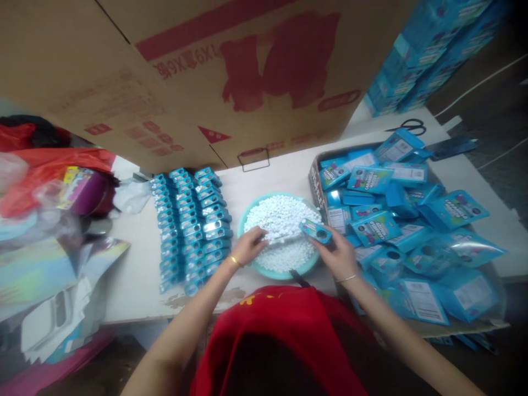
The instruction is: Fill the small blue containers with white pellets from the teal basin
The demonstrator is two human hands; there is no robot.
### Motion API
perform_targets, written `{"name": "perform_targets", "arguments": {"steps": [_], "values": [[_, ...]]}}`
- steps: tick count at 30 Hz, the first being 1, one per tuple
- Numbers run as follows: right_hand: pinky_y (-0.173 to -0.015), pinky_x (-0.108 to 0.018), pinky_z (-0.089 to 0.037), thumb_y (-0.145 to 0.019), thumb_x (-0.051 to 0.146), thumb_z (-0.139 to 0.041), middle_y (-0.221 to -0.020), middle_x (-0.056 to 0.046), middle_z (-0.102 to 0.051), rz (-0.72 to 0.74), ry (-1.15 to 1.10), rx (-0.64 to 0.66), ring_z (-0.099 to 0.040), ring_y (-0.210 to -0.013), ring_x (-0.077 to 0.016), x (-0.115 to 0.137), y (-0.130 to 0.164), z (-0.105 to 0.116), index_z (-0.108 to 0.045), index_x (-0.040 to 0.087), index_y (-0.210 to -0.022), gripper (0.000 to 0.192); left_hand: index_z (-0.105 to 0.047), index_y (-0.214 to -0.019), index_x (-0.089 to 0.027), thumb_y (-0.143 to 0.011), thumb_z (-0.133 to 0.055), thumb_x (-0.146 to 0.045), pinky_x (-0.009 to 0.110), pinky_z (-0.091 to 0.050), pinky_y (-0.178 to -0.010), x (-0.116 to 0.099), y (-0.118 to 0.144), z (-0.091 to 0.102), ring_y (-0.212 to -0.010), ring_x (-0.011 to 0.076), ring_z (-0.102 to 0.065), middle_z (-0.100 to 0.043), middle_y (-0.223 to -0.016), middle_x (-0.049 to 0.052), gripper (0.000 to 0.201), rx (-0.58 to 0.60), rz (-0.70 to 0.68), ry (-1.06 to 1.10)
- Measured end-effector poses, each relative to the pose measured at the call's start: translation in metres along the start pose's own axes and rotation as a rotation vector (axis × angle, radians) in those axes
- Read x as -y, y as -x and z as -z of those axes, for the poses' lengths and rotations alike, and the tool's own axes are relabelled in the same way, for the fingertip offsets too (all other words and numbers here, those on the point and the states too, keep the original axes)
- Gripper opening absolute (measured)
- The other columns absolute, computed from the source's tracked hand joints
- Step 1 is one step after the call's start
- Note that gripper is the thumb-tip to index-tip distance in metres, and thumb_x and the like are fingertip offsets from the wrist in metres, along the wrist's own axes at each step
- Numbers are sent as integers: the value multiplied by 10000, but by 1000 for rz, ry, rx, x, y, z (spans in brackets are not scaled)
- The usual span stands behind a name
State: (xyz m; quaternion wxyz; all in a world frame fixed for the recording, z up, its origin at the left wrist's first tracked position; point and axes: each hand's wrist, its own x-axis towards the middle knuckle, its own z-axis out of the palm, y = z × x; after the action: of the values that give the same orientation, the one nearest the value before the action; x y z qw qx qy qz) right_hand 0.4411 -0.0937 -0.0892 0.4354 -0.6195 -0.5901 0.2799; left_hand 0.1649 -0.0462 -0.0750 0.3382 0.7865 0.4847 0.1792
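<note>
Here the right hand (339, 254) pinches a small blue case (315, 231) at the teal bowl (264, 269) rim; the left hand (247, 246), fingers curled, rests in the white pellets (280, 220); beyond lie rows of blue cases (190, 225), then a cardboard box (231, 71).

A large cardboard box (214, 71) with red print stands at the back of the tabletop (136, 275). Black scissors (408, 127) lie far right. Stacked blue cartons (429, 49) rise behind them. Red plastic bags (49, 170) and iridescent wrappers (45, 264) crowd the left edge.
</note>
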Motion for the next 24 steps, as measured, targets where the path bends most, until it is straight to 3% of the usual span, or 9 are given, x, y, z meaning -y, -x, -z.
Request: {"name": "perform_targets", "arguments": {"steps": [4, 8, 14, 17, 21, 24], "values": [[-913, -425, -496, -815, 362, -615, -1131, -122, -643, 133, 126, 30, -602, -1060, -272, -1, -1, -8, -566, 179, -1172, 404, -571, -1031, -166, -897, -501, -345, 254, -437, -692, -31, 4, 38, -714, 124, -525, -575, -846, 37, 235, 46, -83, -75], [-940, -427, -492, -813, 206, -536, -1152, -116, -635, 270, 194, 108, -588, -1085, -262, 5, -1, -19, -551, 175, -1198, 386, -570, -1011, -171, -912, -468, -320, 254, -449, -709, -69, -3, 60, -753, 133, -552, -599, -886, 46, 206, 173, -152, -261], [-930, -438, -503, -756, 117, -507, -1126, -128, -647, 377, 216, 143, -594, -1064, -272, 14, 2, -31, -554, 139, -1190, 437, -560, -950, -145, -907, -439, -233, 288, -471, -647, -135, -15, 63, -810, 197, -581, -601, -898, 80, 155, 341, -83, -772], [-905, -443, -514, -774, 135, -521, -1123, -132, -650, 387, 192, 152, -600, -1053, -276, 12, 5, -35, -550, 148, -1200, 427, -560, -938, -130, -902, -401, -141, 298, -479, -619, -158, -14, 59, -811, 216, -582, -594, -870, 92, 163, 388, -125, -906], [-909, -450, -506, -812, 192, -537, -1131, -125, -645, 303, 87, 159, -600, -1059, -274, 11, 8, -36, -555, 182, -1195, 383, -579, -905, -136, -886, -405, -109, 317, -497, -628, -168, -5, 68, -819, 230, -582, -592, -866, 90, 177, 393, -159, -916], [-924, -451, -494, -831, 273, -562, -1129, -133, -641, 223, -35, 205, -597, -1071, -282, 15, 11, -32, -560, 185, -1173, 353, -579, -988, -157, -890, -475, -255, 317, -511, -666, -153, 4, 79, -804, 207, -590, -588, -946, 83, 173, 284, -121, -758]]}}
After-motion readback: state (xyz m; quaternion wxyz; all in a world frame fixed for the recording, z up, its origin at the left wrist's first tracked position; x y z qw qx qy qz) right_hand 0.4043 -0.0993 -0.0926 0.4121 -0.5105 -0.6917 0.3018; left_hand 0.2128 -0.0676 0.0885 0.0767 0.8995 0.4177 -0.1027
